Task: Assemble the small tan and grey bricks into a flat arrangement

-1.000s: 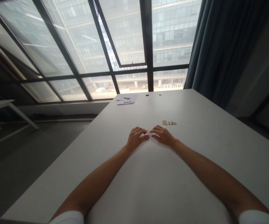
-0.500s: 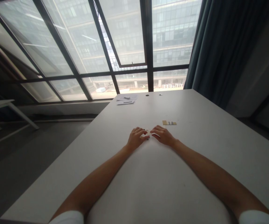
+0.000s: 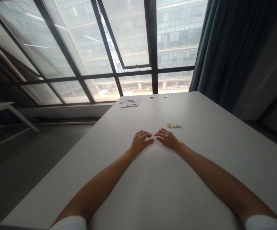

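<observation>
Both my hands meet near the middle of the white table [image 3: 153,179]. A small whitish piece [image 3: 153,136] sits between my fingertips, too small and too far covered to name. My left hand [image 3: 140,140] curls its fingers and thumb round the left side of it, with a dark bit showing by the fingertips. From the right, my right hand [image 3: 166,138] pinches at the same piece with bent fingers and thumb. Just beyond my right hand lies a flat yellow-and-white strip [image 3: 174,126] with grey marks.
Papers [image 3: 130,103] with a small pale object and a dark pen-like stick lie at the table's far left corner. A dark round disc [image 3: 151,97] and a small dark-and-white item [image 3: 165,97] rest near the far edge. Windows stand behind; a blue curtain [image 3: 215,51] hangs at right.
</observation>
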Demonstrator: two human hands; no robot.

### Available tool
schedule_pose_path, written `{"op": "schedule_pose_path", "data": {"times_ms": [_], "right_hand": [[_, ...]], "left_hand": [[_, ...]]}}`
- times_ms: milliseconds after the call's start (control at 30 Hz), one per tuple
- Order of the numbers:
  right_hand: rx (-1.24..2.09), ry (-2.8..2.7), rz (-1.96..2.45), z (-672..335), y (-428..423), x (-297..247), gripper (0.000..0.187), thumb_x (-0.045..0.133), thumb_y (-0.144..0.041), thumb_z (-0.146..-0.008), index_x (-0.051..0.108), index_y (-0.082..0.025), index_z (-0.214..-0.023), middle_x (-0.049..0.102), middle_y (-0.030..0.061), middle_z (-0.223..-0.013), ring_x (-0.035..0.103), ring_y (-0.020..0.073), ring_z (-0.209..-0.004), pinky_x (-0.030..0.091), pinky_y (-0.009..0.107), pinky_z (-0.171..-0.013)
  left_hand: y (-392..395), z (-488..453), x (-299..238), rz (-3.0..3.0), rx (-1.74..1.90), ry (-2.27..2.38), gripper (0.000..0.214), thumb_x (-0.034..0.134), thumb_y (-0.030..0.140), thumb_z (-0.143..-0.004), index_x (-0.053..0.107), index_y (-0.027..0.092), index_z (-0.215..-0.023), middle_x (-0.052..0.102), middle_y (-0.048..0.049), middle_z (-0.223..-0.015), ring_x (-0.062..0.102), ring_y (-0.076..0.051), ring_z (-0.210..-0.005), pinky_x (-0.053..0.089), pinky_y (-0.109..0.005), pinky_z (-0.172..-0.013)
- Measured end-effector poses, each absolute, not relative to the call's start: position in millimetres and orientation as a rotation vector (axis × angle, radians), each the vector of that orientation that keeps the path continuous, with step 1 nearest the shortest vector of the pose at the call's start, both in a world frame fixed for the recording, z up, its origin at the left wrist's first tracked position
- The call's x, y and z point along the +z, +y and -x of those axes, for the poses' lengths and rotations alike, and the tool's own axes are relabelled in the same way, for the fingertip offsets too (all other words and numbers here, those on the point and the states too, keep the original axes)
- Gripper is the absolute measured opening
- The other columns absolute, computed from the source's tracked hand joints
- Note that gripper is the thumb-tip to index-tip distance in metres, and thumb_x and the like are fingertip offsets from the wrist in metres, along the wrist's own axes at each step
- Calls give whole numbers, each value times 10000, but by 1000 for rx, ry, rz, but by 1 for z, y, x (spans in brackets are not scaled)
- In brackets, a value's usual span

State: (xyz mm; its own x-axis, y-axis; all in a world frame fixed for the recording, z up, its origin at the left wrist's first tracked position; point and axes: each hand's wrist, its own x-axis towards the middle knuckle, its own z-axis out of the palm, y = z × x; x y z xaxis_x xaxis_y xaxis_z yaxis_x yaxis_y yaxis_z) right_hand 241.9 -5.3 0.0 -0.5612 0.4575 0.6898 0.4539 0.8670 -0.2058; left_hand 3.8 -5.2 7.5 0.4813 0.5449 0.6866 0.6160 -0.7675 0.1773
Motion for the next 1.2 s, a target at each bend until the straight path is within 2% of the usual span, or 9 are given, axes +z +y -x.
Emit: {"op": "schedule_pose_path", "data": {"times_ms": [467,700,833,1100,1200], "right_hand": [[25,-2238,642,-242,-6,1,135,555,-288,-1021,645,-210,-1085,674,91,-1011,601,237,-987,522,383,-852],[41,-2240,625,-242,-3,-2,143,599,-342,-1005,652,-210,-1017,680,82,-963,613,227,-936,522,359,-813],[44,-2233,618,-242,-3,-1,150,611,-354,-997,656,-212,-984,680,78,-946,620,221,-917,520,346,-801],[73,-2263,588,-243,-4,1,134,593,-335,-1009,660,-220,-988,688,72,-934,622,221,-929,517,347,-813],[77,-2249,603,-243,-3,-1,158,627,-358,-988,652,-215,-1048,687,75,-949,623,225,-924,521,353,-810]], "left_hand": [[-7,-4,10,2625,-1226,-1032,262,664,474,-919,716,223,-975,730,-53,-938,627,-208,-910,480,-358,-853],[-6,-2,9,2649,-1210,-1068,281,626,478,-944,705,219,-872,711,-45,-852,609,-202,-859,469,-353,-823],[-5,-2,8,2666,-1212,-1046,294,594,485,-962,713,225,-892,716,-48,-858,607,-204,-866,469,-361,-822],[-4,-2,7,2676,-1211,-1030,278,590,467,-968,728,230,-919,722,-52,-865,610,-204,-863,479,-362,-817],[-4,-2,6,2692,-1220,-1014,266,595,457,-968,731,229,-948,722,-55,-875,610,-204,-865,485,-360,-815]]}}
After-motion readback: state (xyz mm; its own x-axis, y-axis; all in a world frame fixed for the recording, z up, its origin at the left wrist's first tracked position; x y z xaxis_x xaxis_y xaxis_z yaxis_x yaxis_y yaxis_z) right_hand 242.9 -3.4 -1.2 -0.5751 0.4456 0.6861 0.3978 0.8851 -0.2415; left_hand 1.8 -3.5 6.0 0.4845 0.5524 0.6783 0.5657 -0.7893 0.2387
